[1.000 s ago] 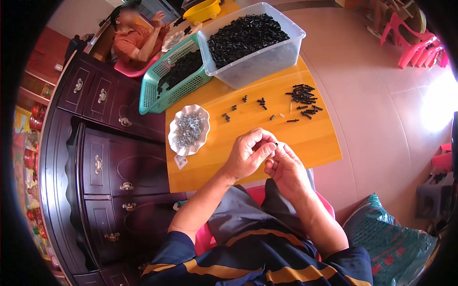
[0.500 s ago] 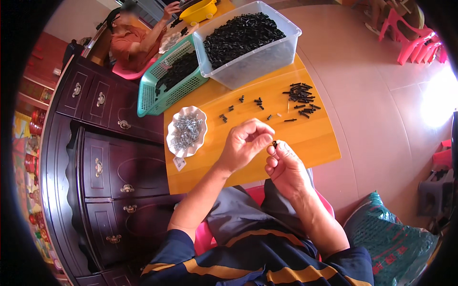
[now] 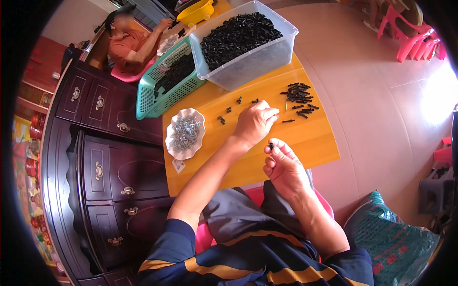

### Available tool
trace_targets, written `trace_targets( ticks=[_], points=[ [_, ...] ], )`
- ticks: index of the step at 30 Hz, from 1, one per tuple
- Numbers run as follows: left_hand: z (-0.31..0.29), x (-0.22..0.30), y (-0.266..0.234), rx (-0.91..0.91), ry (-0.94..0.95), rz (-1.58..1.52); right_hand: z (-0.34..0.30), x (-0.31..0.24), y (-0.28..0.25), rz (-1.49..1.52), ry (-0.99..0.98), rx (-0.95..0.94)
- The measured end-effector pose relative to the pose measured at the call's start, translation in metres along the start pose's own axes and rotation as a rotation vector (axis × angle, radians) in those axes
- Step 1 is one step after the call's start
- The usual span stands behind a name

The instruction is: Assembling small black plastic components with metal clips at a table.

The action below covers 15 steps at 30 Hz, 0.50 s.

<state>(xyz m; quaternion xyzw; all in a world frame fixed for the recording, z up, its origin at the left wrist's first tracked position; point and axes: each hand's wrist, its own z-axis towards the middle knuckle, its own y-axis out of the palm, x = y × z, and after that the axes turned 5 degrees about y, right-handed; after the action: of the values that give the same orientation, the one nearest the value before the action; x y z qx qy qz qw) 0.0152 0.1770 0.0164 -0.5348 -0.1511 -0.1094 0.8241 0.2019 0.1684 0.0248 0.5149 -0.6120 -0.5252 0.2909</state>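
Note:
My right hand (image 3: 285, 167) is held over the near edge of the orange table (image 3: 312, 140) and pinches a small black plastic piece (image 3: 271, 145) between its fingertips. My left hand (image 3: 254, 123) reaches forward onto the table, fingers curled down and their tips hidden. It is beside a few scattered black pieces (image 3: 223, 117). A small pile of black pieces (image 3: 298, 97) lies just to the right of it. A white scalloped dish of silver screws (image 3: 185, 133) sits to its left.
A clear plastic bin (image 3: 248, 59) full of black pieces and a teal basket (image 3: 160, 97) stand at the table's far side, with a yellow bowl (image 3: 195, 12) behind. Another person (image 3: 133, 43) sits back left. A dark drawer cabinet (image 3: 102, 148) stands left, pink chairs (image 3: 410, 33) far right and a green sack (image 3: 396, 238) near right.
My hands were together over the table's near edge. The left hand has since moved forward to the loose black pieces, while the right hand keeps its small black piece.

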Motion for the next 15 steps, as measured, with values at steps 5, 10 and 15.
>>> trace_targets(
  ticks=[5, 10, 15],
  points=[
    [0.004, -0.005, 0.001, -0.032, 0.021, 0.001, 0.0, 0.0, 0.002, -0.006, 0.015, -0.012],
    [0.001, -0.005, 0.003, -0.045, 0.095, 0.134, -0.001, -0.001, 0.005, -0.013, 0.03, 0.024],
    [-0.014, 0.011, -0.025, 0.032, -0.073, -0.108, 0.0, -0.002, 0.003, -0.004, 0.021, 0.059]
  ],
)
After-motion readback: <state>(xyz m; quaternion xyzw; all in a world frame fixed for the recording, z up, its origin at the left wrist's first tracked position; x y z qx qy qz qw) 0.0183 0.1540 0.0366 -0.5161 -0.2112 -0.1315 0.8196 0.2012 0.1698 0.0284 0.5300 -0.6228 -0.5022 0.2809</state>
